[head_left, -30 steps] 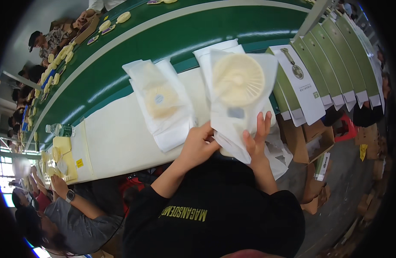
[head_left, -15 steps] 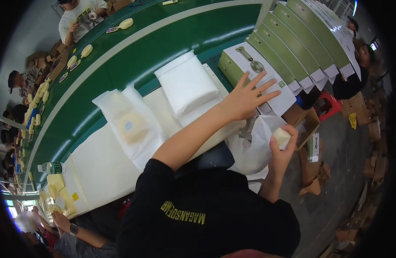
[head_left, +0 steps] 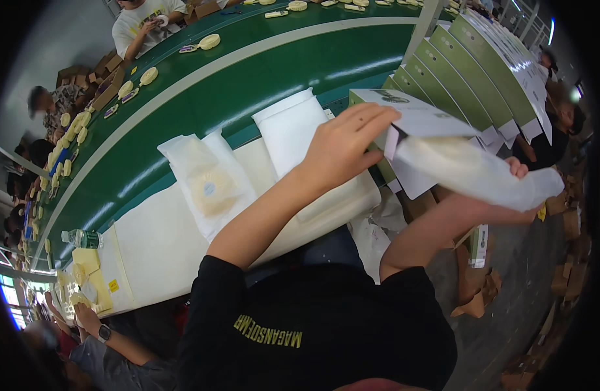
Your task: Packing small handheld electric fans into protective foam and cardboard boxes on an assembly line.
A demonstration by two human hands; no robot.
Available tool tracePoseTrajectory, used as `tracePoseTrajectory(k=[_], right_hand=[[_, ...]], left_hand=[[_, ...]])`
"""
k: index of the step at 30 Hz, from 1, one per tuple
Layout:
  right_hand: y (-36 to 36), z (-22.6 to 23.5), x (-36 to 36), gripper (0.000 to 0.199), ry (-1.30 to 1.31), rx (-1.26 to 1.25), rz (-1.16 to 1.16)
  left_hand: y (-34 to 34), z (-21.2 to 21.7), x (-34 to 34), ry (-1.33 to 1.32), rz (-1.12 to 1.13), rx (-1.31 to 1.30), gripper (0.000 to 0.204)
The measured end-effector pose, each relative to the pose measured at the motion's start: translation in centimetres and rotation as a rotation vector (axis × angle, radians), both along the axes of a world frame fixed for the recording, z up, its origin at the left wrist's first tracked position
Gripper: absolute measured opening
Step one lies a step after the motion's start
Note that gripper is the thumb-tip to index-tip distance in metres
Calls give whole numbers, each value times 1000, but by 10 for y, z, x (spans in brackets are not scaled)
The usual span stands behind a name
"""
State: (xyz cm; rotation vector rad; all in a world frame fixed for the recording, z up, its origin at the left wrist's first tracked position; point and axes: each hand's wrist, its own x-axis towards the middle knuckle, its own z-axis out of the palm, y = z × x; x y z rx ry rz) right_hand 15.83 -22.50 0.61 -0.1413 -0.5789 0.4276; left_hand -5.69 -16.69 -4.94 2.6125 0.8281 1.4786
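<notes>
My left hand (head_left: 352, 140) grips the near left corner of a green-and-white carton (head_left: 417, 117), fingers over its top edge and thumb below. The carton's top panel is raised and its near end gapes. At that opening lies a white translucent bag (head_left: 469, 166) with a pale-yellow fan inside, its round end against the carton's mouth. My right hand (head_left: 518, 169) is wrapped round the bag's far right part, mostly hidden by it. How deep the fan sits in the carton cannot be made out.
A second bagged fan (head_left: 209, 186) and a white padded packet (head_left: 287, 127) lie on the cream work surface (head_left: 150, 247). Behind runs a curved green conveyor (head_left: 248, 78) carrying pale-yellow fans. Green cartons (head_left: 469, 85) stand stacked at the right. Co-workers sit at the left and far side.
My left hand has gone from lying spread on the carton to gripping its edge, and the near end is now open. My right hand has brought the bagged fan up to that opening.
</notes>
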Motion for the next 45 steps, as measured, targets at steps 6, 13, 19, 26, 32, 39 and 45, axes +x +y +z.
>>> tracePoseTrajectory(k=[6,13,19,26,32,39,45], right_hand=[[78,11,-59,56,-1307,-152,-929],[39,-103,-103,55,-1394,-449,-340],[4,-197,-106,51,-1531,-737,-286],[9,-195,-110,54,-1604,-682,-355],[11,-201,-112,52,-1607,-699,-355],[11,-203,-110,48,-1602,-714,-400],[11,-202,-110,41,-1557,-715,-447]], left_hand=[[28,42,-71,-391,49,-234,58],[101,9,-178,-445,336,-373,60],[141,-24,-194,-128,515,-525,62],[170,-60,-187,-229,624,-454,64],[142,-78,-185,-245,681,-218,52],[-9,-63,-187,-414,384,-321,17],[-93,-130,-242,-715,582,-404,20]])
